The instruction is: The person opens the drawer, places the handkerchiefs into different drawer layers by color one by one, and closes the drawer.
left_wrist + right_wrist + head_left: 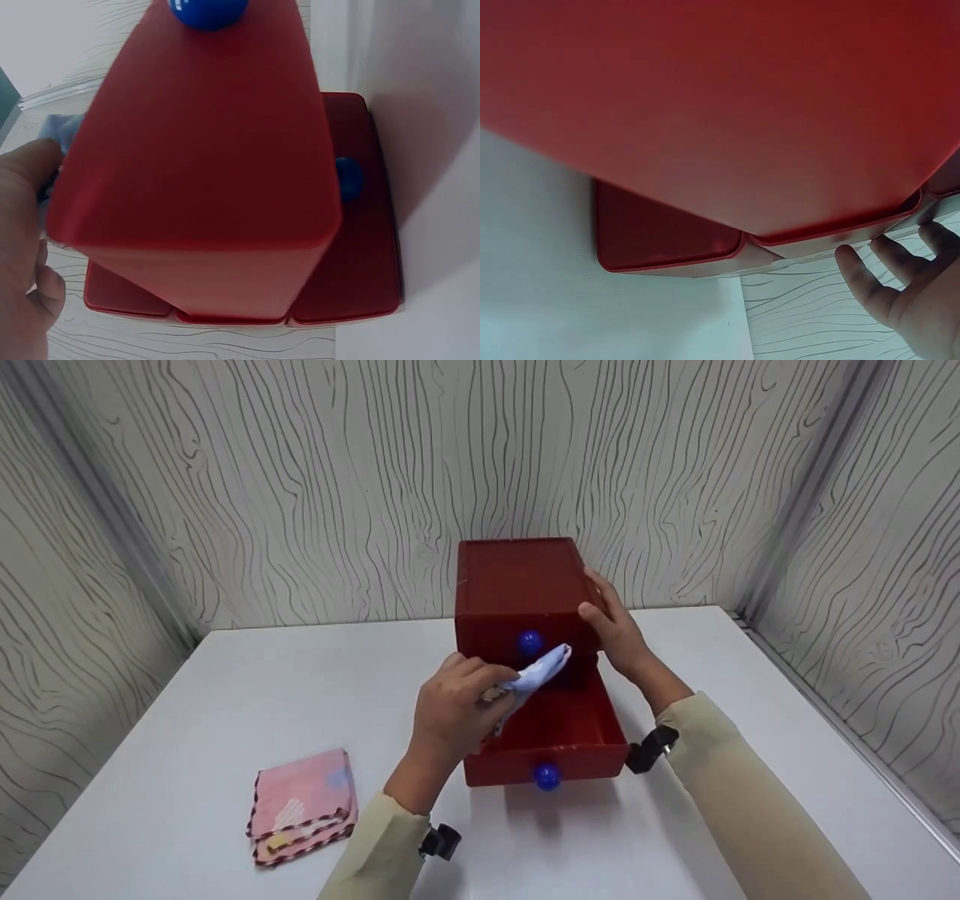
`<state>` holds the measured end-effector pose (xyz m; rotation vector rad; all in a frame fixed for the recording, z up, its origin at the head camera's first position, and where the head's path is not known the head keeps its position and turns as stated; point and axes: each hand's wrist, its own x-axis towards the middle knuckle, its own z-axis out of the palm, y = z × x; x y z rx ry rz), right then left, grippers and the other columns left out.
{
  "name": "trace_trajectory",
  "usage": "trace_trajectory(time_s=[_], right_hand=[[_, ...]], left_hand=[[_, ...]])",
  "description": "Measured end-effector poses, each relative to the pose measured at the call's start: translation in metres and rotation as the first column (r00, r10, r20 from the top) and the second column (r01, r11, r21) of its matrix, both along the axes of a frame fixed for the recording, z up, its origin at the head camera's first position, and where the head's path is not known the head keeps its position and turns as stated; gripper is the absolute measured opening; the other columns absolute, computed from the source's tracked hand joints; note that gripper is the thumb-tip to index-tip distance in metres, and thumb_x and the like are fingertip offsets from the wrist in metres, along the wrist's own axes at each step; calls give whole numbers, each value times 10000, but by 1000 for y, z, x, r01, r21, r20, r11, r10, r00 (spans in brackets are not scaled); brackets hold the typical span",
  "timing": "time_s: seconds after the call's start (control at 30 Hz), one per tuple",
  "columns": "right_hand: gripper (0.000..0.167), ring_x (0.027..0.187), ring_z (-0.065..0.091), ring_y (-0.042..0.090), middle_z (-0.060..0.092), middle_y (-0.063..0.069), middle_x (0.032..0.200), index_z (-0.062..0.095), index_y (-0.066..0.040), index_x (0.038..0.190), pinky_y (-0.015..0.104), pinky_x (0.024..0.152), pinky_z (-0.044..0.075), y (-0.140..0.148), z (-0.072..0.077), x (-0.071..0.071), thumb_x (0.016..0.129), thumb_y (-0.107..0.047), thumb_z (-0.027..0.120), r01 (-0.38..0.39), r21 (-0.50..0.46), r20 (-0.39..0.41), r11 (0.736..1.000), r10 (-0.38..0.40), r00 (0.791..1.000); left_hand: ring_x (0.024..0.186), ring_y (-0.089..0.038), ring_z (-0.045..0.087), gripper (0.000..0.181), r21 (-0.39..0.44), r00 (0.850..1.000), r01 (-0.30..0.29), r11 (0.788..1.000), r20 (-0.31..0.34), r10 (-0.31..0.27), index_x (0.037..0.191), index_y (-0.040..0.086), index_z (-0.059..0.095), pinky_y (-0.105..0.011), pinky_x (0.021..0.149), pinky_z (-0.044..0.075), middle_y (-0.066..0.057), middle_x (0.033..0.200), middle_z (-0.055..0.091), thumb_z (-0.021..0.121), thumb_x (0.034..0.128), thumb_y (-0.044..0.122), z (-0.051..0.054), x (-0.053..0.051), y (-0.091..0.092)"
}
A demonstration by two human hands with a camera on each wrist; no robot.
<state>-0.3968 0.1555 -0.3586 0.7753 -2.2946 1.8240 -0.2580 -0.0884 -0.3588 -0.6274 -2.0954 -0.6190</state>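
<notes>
A light blue cloth [538,671] is pinched between the thumb and fingers of my left hand [457,705], above the left side of a pulled-out drawer [577,761]. The drawer belongs to a red cabinet [517,577] with blue knobs. My right hand [619,634] rests on the cabinet's right side, its thumb at the top front corner. In the left wrist view, the left hand [26,247] and part of the cloth [61,129] show beside the drawer. In the right wrist view, the right hand [922,300] has its fingers extended along the cabinet's side.
A folded pink cloth [307,795] with a dark striped edge lies on the white table [187,780], left of the left forearm. Wood-patterned panels [337,487] stand behind the cabinet and at both sides.
</notes>
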Motion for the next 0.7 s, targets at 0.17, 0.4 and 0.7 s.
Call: trace_trajectory(time_s=[0.17, 0.4, 0.7], right_hand=[[625, 1303, 436, 313, 313, 66, 1548, 179, -307, 1538, 490, 988, 414, 0, 0, 0, 964, -344, 426, 12, 20, 11, 1000, -12, 1000], [630, 1269, 468, 341, 324, 71, 1541, 179, -325, 1535, 493, 897, 478, -1, 1, 0, 957, -363, 430, 12, 25, 16, 1000, -12, 1000], [629, 1257, 471, 337, 312, 76, 1541, 182, -325, 1534, 478, 887, 483, 0, 0, 1, 956, -358, 428, 14, 29, 14, 999, -14, 1000]], left_hand=[[730, -90, 487, 122, 18, 992, -27, 999, 124, 25, 930, 208, 725, -189, 580, 456, 63, 841, 689, 757, 814, 228, -6, -3, 2], [730, -93, 483, 113, 15, 985, -60, 998, 164, 57, 922, 197, 722, -199, 579, 443, 66, 825, 679, 741, 810, 196, -7, -7, 2], [745, -115, 535, 120, -136, 992, -93, 986, 71, 103, 905, 189, 724, -222, 637, 515, 51, 864, 718, 758, 790, 198, -4, -18, 3]])
